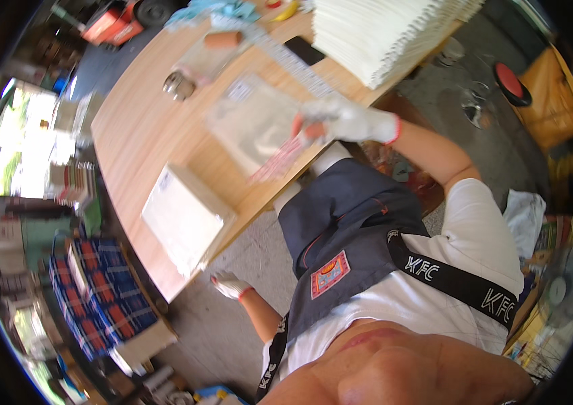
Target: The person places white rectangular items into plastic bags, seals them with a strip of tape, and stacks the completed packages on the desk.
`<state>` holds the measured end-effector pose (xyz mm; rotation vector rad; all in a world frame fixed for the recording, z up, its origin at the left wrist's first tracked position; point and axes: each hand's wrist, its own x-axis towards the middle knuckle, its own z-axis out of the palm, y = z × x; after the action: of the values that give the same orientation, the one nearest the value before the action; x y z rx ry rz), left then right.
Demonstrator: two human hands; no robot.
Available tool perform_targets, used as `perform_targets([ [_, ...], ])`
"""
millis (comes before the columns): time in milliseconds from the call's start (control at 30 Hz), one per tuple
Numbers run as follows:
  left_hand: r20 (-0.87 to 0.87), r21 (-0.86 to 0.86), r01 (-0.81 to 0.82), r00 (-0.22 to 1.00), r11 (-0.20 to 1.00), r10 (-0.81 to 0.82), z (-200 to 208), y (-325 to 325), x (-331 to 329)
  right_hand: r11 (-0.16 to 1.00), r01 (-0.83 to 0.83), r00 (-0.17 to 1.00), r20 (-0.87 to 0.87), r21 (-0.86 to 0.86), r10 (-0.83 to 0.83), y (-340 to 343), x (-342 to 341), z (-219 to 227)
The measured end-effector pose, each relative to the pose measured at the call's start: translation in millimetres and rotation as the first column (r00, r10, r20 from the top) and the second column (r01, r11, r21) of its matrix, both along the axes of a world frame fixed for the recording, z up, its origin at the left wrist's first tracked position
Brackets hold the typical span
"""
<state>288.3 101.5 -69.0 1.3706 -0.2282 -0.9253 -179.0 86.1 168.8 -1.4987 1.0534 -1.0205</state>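
My right hand [347, 120], in a white glove with a red cuff and bare fingertips, is at the near edge of the wooden table. Its bent fingers appear to pinch a corner of a clear plastic bag [259, 121], beside the bag's red-striped edge; motion blurs the contact. My left hand [232, 286], gloved the same way, hangs low past the table edge with nothing in it and its fingers stretched out. It is nearest to a white stack in clear wrap [188, 219], which lies at the table's near left corner.
On the wooden table [131, 128] a metal jar [178, 86], a brown-orange block [223, 39], a pale strip [293, 64] and a black phone [304, 50] lie beyond the bag. A tall stack of white sheets [381, 34] stands far right. Plaid-covered furniture [100, 290] is left.
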Motion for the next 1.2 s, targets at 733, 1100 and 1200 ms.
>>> perform_targets([
  [733, 0.696, 0.080, 0.779, 0.403, 0.622, -0.594, -7, 8, -157, 0.482, 0.875, 0.435, 0.366, 0.046, -0.823, 28, -333, 88],
  [1100, 0.962, 0.271, 0.827, -0.255, 0.492, -0.101, 75, -61, -226, 0.608, 0.718, 0.250, 0.690, 0.339, -0.679, 83, -263, 81],
  [1200, 0.810, 0.562, 0.644, -0.556, 0.518, -0.188, 75, -101, -244, 0.696, 0.704, 0.367, 0.765, 0.144, -0.529, 93, -279, 29],
])
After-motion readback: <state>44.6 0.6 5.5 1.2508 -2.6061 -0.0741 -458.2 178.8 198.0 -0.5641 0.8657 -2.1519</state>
